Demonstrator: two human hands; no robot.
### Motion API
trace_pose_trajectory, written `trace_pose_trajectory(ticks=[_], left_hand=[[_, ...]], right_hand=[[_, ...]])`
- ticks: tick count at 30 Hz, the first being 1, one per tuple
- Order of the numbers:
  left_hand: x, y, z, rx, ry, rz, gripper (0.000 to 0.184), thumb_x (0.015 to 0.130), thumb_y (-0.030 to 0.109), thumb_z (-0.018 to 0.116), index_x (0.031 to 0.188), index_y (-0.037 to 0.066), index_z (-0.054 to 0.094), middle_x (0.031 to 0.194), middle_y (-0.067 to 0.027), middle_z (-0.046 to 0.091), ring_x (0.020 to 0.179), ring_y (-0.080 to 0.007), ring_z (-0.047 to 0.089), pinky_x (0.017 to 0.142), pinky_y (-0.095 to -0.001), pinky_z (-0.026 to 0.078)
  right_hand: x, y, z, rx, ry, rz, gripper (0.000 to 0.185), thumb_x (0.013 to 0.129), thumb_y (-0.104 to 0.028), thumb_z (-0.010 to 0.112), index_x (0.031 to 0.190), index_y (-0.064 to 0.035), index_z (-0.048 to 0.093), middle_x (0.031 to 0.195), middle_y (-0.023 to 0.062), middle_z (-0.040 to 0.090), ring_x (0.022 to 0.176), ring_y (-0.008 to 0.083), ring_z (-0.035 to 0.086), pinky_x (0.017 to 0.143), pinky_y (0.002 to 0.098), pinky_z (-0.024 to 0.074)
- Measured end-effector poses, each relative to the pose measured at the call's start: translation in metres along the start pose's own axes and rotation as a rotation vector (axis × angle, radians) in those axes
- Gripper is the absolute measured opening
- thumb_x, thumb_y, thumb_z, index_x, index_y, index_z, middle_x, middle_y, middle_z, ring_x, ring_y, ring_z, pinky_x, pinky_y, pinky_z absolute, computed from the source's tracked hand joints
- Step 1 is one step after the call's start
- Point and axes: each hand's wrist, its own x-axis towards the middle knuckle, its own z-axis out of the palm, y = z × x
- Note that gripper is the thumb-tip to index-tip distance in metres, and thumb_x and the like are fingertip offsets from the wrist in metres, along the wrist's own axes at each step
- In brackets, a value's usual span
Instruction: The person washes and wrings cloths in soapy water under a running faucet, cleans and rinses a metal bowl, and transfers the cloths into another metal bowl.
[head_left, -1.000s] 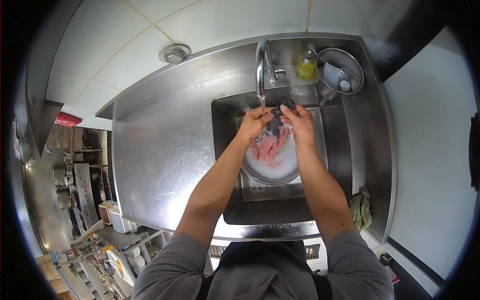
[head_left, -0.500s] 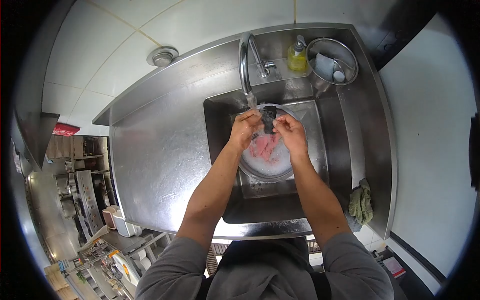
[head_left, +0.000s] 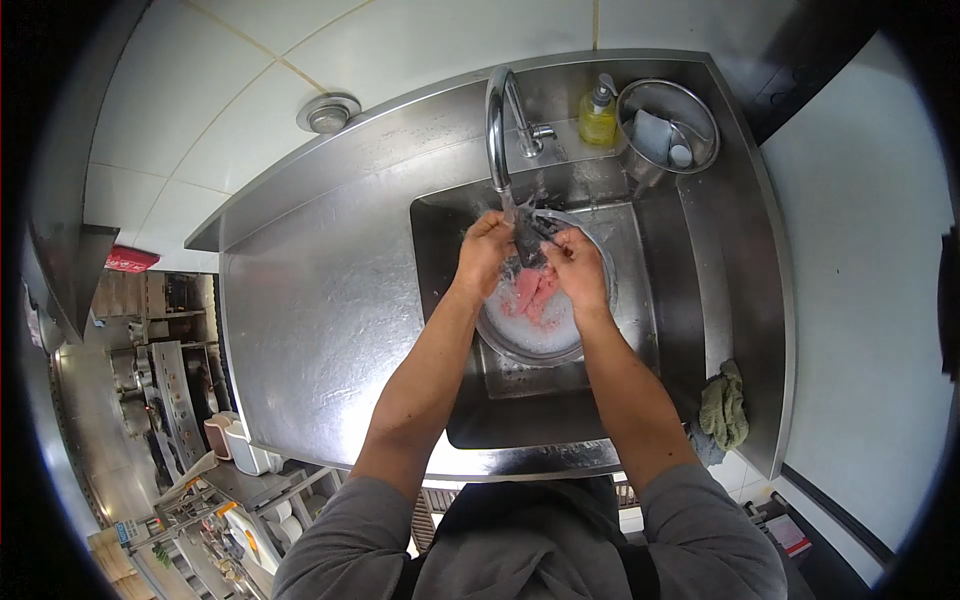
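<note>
Under the running faucet (head_left: 495, 130), a small black cloth (head_left: 527, 245) is stretched between my two hands, and water splashes off it. My left hand (head_left: 483, 255) pinches its left side close to the stream. Fingers of my right hand (head_left: 580, 270) are closed on its right side. Below them a round metal basin (head_left: 545, 357) stands in the sink, holding sudsy water. A pink cloth (head_left: 537, 290) lies in those suds, partly under the surface. Splashing water blurs the black cloth's outline, so its exact kind cannot be made out.
Behind the sink stand a yellow soap pump bottle (head_left: 597, 120) and a metal pot (head_left: 712, 155) with a white sponge-like block and utensils inside. A green rag (head_left: 722, 410) hangs at the right front. The steel counter (head_left: 320, 300) extends left.
The black cloth has moved slightly left and down into the water stream, and splashing has increased. Both hands still grip it. More of the pink cloth shows as a flat piece.
</note>
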Motion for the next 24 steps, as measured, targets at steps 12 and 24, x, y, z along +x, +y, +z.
trace_pose_trajectory(ticks=[12, 24], left_hand=[[-0.002, 0.014, 0.015, 0.129, 0.032, -0.073, 0.007, 0.087, 0.006, 0.050, 0.085, 0.007, 0.057, 0.074, 0.0051, 0.050, 0.068, -0.0048, 0.042, 0.059, -0.0203, 0.032], [0.027, -0.012, -0.025, 0.166, 0.269, 0.176, 0.009, 0.092, 0.010, 0.046, 0.088, 0.010, 0.055, 0.076, 0.0054, 0.052, 0.065, -0.0044, 0.043, 0.057, -0.0216, 0.035]], right_hand=[[-0.017, -0.031, 0.002, -0.023, 0.070, -0.118, 0.025, 0.081, -0.019, 0.064, 0.095, 0.0014, 0.060, 0.076, 0.0133, 0.065, 0.070, 0.0206, 0.064, 0.060, 0.0321, 0.0484], [-0.033, 0.023, 0.013, -0.502, -0.375, -0.258, 0.017, 0.074, -0.018, 0.060, 0.076, -0.0005, 0.060, 0.072, 0.0191, 0.060, 0.068, 0.0355, 0.060, 0.061, 0.0410, 0.0473]])
